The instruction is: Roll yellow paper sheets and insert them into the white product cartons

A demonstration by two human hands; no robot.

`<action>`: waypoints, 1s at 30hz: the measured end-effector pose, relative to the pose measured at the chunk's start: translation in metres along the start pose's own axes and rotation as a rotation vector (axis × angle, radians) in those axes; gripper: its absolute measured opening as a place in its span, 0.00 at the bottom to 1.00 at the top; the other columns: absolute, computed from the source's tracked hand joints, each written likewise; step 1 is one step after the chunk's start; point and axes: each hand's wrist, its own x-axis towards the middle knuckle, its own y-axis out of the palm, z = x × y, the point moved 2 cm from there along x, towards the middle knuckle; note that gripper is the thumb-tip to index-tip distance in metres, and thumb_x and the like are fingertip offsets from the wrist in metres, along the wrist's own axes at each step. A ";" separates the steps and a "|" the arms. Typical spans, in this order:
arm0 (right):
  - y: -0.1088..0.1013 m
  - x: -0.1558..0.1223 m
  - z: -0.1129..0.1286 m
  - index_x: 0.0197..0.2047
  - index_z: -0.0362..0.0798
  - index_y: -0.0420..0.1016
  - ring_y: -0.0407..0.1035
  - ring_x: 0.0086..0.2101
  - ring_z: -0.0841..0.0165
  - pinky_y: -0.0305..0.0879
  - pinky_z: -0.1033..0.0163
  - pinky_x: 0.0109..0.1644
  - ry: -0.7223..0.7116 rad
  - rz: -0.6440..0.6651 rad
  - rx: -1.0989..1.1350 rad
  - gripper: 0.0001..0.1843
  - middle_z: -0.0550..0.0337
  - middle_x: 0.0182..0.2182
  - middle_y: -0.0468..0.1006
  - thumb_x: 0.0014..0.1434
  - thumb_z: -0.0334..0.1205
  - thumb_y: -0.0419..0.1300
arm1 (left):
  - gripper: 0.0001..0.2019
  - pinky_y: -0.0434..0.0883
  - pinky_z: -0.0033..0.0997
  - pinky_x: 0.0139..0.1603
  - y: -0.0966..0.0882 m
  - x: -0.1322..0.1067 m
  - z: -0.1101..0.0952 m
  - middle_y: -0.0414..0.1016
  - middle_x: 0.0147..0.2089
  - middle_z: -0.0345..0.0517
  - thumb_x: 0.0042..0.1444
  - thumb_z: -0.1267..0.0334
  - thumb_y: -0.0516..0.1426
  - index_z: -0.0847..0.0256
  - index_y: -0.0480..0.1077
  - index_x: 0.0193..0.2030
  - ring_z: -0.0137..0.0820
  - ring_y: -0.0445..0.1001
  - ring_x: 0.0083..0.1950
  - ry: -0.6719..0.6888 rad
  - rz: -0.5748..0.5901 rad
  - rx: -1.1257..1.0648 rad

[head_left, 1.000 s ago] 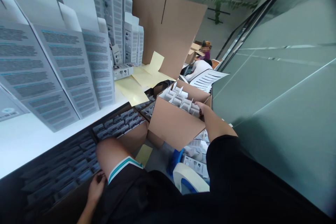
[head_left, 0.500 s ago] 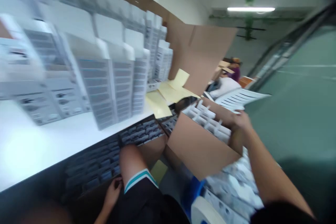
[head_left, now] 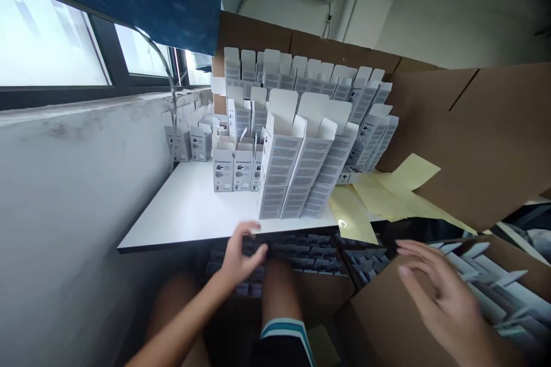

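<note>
My left hand (head_left: 241, 255) hangs open just below the front edge of a white table (head_left: 181, 212), above a carton of dark grey packaged items (head_left: 305, 252), and holds nothing. My right hand (head_left: 439, 292) is spread open, empty, over the near corner of a cardboard box (head_left: 387, 321) packed with white card dividers (head_left: 486, 275). Rows of white product cartons (head_left: 293, 172) stand on the table with their top flaps open. My bare knee (head_left: 279, 292) shows between my hands.
Yellow paper sheets (head_left: 379, 195) lie at the table's right end, against large brown cardboard sheets (head_left: 473, 126). More cardboard stands behind the cartons. A window (head_left: 55, 28) and a concrete wall (head_left: 73, 212) are on the left. A blue sheet (head_left: 142, 0) hangs above.
My view has swung left from the glass wall to the table and window. My right hand has come off the box rim and opened. My left hand has risen from beside my leg.
</note>
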 end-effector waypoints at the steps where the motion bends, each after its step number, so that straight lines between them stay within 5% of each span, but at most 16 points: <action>1: 0.014 0.003 0.007 0.51 0.60 0.75 0.73 0.48 0.54 0.72 0.49 0.48 -0.007 0.036 0.026 0.13 0.51 0.51 0.75 0.64 0.48 0.61 | 0.27 0.70 0.46 0.60 -0.006 0.028 -0.007 0.67 0.63 0.58 0.58 0.55 0.62 0.55 0.61 0.63 0.44 0.69 0.63 0.029 -0.051 -0.001; 4: 0.051 0.008 0.023 0.54 0.57 0.72 0.72 0.49 0.56 0.74 0.54 0.44 0.000 0.081 0.145 0.15 0.50 0.53 0.73 0.65 0.47 0.58 | 0.42 0.63 0.52 0.68 -0.016 0.102 -0.020 0.56 0.72 0.62 0.54 0.52 0.66 0.55 0.50 0.70 0.49 0.59 0.73 0.070 -0.092 -0.009; 7: 0.070 0.000 0.023 0.54 0.57 0.72 0.72 0.49 0.58 0.74 0.56 0.44 0.036 0.098 0.214 0.15 0.50 0.53 0.73 0.66 0.48 0.58 | 0.48 0.61 0.57 0.68 -0.014 0.143 -0.018 0.60 0.70 0.64 0.51 0.50 0.69 0.56 0.48 0.72 0.52 0.62 0.71 0.011 -0.002 -0.024; 15: 0.062 -0.038 -0.018 0.53 0.57 0.74 0.74 0.48 0.60 0.75 0.59 0.48 0.217 0.142 0.263 0.16 0.53 0.50 0.77 0.64 0.52 0.60 | 0.45 0.71 0.50 0.58 -0.006 0.160 -0.006 0.74 0.59 0.62 0.47 0.49 0.70 0.62 0.59 0.68 0.45 0.76 0.57 -0.008 0.046 -0.073; 20: 0.057 -0.046 -0.011 0.53 0.55 0.74 0.74 0.47 0.61 0.74 0.60 0.48 0.269 0.133 0.266 0.17 0.53 0.50 0.78 0.63 0.50 0.62 | 0.37 0.73 0.47 0.55 -0.026 0.142 -0.026 0.74 0.59 0.58 0.47 0.49 0.70 0.59 0.66 0.61 0.44 0.75 0.55 -0.009 -0.063 -0.042; 24: 0.066 -0.055 0.041 0.53 0.54 0.72 0.75 0.44 0.63 0.74 0.59 0.46 0.201 0.192 0.362 0.14 0.52 0.50 0.77 0.65 0.45 0.59 | 0.38 0.73 0.44 0.53 -0.040 0.093 -0.064 0.75 0.53 0.51 0.44 0.49 0.71 0.58 0.66 0.60 0.42 0.74 0.52 0.030 -0.267 0.090; 27: 0.077 -0.057 0.086 0.63 0.54 0.63 0.75 0.48 0.60 0.75 0.56 0.46 0.150 0.285 0.419 0.28 0.49 0.56 0.74 0.61 0.42 0.61 | 0.38 0.73 0.44 0.52 -0.029 0.051 -0.093 0.71 0.53 0.50 0.44 0.52 0.71 0.57 0.65 0.61 0.43 0.73 0.52 0.109 -0.290 0.175; 30: 0.082 -0.054 0.109 0.69 0.55 0.53 0.71 0.56 0.55 0.73 0.50 0.54 0.130 0.320 0.427 0.46 0.49 0.63 0.69 0.52 0.43 0.69 | 0.39 0.72 0.45 0.51 0.005 0.020 -0.115 0.70 0.52 0.51 0.44 0.53 0.71 0.60 0.65 0.61 0.44 0.73 0.51 0.219 -0.159 0.185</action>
